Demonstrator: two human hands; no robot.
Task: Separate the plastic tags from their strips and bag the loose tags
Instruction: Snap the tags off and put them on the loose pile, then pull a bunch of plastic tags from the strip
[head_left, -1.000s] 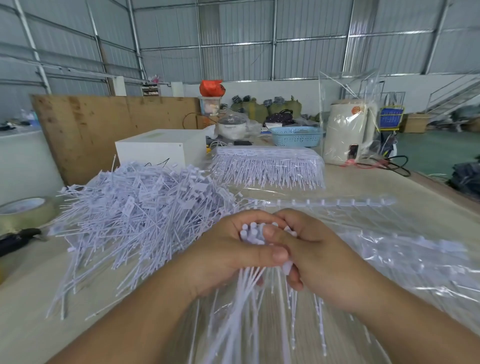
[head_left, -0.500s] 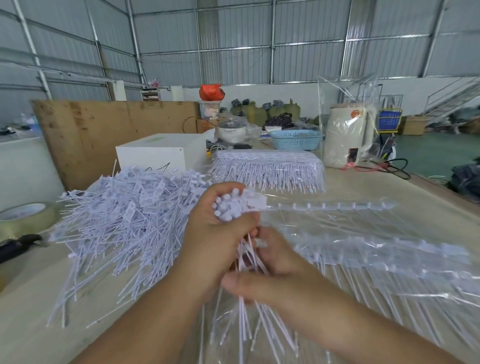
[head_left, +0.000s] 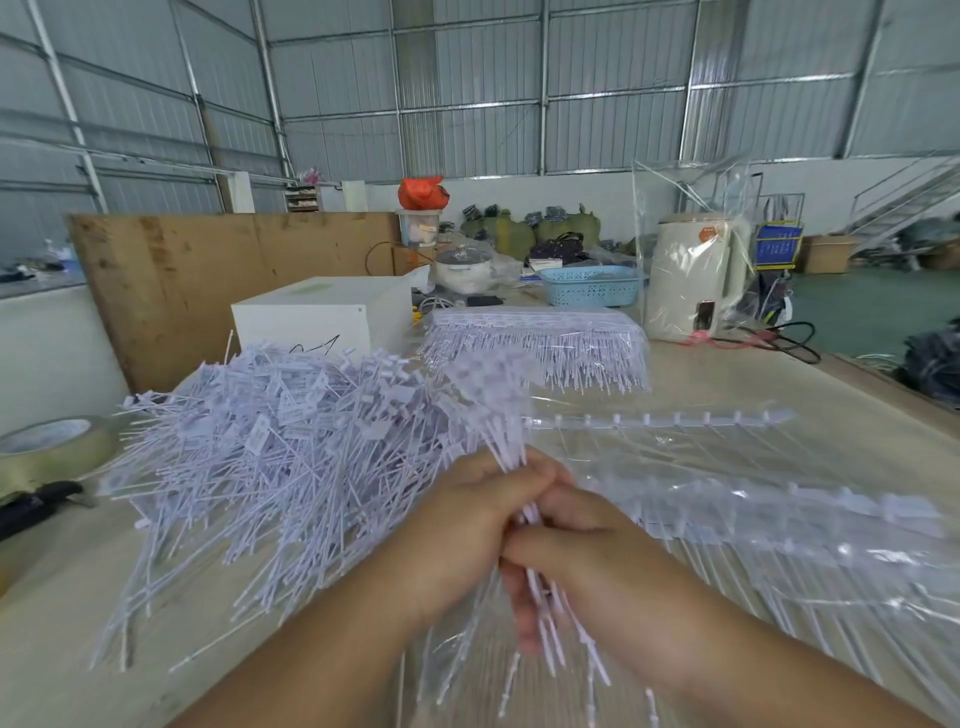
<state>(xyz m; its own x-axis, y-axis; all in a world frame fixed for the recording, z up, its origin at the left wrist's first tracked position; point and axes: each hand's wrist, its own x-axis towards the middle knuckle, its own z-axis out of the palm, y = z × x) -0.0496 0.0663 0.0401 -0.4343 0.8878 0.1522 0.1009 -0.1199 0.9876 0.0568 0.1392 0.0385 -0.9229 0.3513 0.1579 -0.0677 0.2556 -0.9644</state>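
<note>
Far-left edge of the pale wooden table: a roll of tan packing tape, not part of this step.

Left of centre: the heap of loose white plastic tags lies spread on the table, stems fanned toward the near edge.

Centre: your left hand is curled tight round a bundle of white tag stems. The flat heads fan up and away from the fist, blurred; the tails hang out below, toward you. So the bundle's long axis runs near-to-far, tilted upward at the far end. Your right hand touches the left and pinches the same stems just under it.

Right: an empty clear plastic strip and the clear plastic bag lie flat, just beside your right hand.

Judgement: the heap sits directly left of the grip, heads already leaning that way, so your left hand is the nearer 1 for a drop there; the bag favours the right hand.
</note>
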